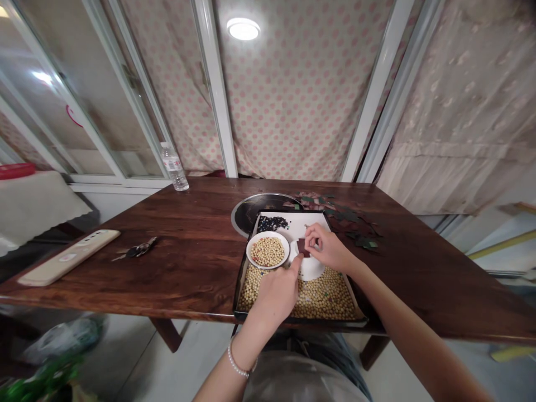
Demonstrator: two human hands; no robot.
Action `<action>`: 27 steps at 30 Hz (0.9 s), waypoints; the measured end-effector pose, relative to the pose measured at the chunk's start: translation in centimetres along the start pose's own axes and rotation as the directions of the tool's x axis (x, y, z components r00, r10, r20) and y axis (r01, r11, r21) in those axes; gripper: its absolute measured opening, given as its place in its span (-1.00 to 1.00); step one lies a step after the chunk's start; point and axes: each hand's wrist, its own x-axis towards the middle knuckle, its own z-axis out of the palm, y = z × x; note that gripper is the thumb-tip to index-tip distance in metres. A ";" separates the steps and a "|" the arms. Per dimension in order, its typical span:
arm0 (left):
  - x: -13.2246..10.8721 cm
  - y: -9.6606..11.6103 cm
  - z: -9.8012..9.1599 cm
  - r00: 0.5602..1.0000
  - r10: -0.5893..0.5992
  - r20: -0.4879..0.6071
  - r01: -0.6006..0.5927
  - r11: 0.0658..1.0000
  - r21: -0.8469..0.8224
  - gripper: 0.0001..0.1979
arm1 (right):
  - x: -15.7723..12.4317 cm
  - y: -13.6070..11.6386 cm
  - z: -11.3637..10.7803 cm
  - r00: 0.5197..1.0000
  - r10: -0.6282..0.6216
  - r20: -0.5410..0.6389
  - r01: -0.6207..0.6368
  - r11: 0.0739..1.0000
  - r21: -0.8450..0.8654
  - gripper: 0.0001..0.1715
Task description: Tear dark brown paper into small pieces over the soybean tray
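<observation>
A small dark brown square piece (302,248) is over a white bowl (313,272), which looks upside down in the tray. My right hand (329,248) comes in from the right, thumb and finger pinched at the square's right edge. My left hand (281,290) reaches up from below, its fingertips at the square's lower edge and the other fingers curled out of sight. Left of the square, a white dish (268,266) holds pale yellow beads (268,251). Both stand in a black-rimmed tray (238,296) with loose yellow beads (324,298) across its near half.
Black beads (272,224) lie at the tray's far left. Behind it is a round dark inset (243,215) in the wooden table (201,257). Brown and green squares (352,220) are scattered right of the tray. Keys (140,248), a phone-shaped case (71,258) and a water bottle (175,167) are left.
</observation>
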 end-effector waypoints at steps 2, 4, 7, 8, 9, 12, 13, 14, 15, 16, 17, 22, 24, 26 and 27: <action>0.1 0.0 -0.1 1.000 -0.003 0.002 0.003 1.000 0.002 -0.45 | 0.0 0.1 0.0 0.994 0.035 -0.107 -0.036 0.999 -0.016 -0.77; 0.1 0.1 0.0 1.000 -0.001 0.001 0.001 1.000 0.002 -0.45 | 0.0 0.1 -0.1 0.992 0.031 -0.120 -0.029 1.000 0.011 -0.77; 0.2 0.1 0.1 1.000 0.006 -0.012 -0.006 1.000 0.002 -0.45 | 0.0 0.0 -0.1 0.999 -0.004 -0.037 0.005 1.000 0.030 -0.78; 0.2 0.1 0.1 1.000 0.007 -0.013 -0.007 1.000 0.003 -0.45 | 0.0 0.0 -0.1 0.999 -0.001 -0.049 0.002 1.000 0.007 -0.79; 0.2 0.0 0.1 1.000 0.007 -0.009 -0.007 1.000 0.004 -0.45 | 0.0 0.1 -0.1 0.996 0.010 -0.086 -0.012 1.000 -0.019 -0.80; 0.2 0.0 0.0 1.000 0.000 0.016 0.000 1.000 0.003 -0.45 | -0.1 0.4 0.0 0.987 0.038 -0.157 -0.041 0.999 -0.017 -0.77; 0.2 0.0 0.0 1.000 0.000 0.016 0.000 1.000 0.004 -0.46 | -0.1 0.4 0.0 0.991 0.032 -0.130 -0.031 0.999 0.013 -0.76; 0.1 0.0 0.0 1.000 0.001 0.011 -0.001 1.000 0.006 -0.46 | -0.1 0.4 0.1 0.995 0.023 -0.100 -0.019 0.999 0.037 -0.75; 0.1 0.0 0.0 1.000 0.004 0.000 -0.004 1.000 0.009 -0.46 | -0.1 0.4 0.2 0.996 0.013 -0.085 -0.009 0.999 0.045 -0.76; 0.1 0.0 0.1 1.000 0.010 -0.014 -0.010 1.000 0.013 -0.47 | 0.0 0.3 0.3 0.996 0.008 -0.091 -0.004 0.999 0.038 -0.77; 0.1 0.0 0.2 0.999 0.015 -0.028 -0.015 1.000 0.015 -0.47 | 0.0 0.3 0.4 0.994 0.007 -0.109 -0.004 1.000 0.026 -0.77; 0.1 -0.2 0.7 0.997 0.020 -0.080 -0.018 1.000 0.025 -0.48 | 0.4 0.2 0.5 0.999 -0.010 -0.037 0.013 0.996 0.087 -0.76; 0.1 -0.2 0.7 0.997 0.022 -0.078 -0.020 0.999 0.026 -0.47 | 0.4 0.2 0.5 0.998 0.007 -0.069 -0.003 0.998 0.058 -0.79; 0.1 -0.2 0.7 0.997 0.026 -0.072 -0.024 0.999 0.024 -0.47 | 0.4 0.3 0.4 0.992 0.019 -0.123 -0.016 0.999 0.031 -0.80; 0.2 -0.2 0.7 0.997 0.026 -0.069 -0.025 0.999 0.022 -0.47 | 0.4 0.3 0.4 0.994 0.012 -0.112 -0.007 0.999 0.040 -0.80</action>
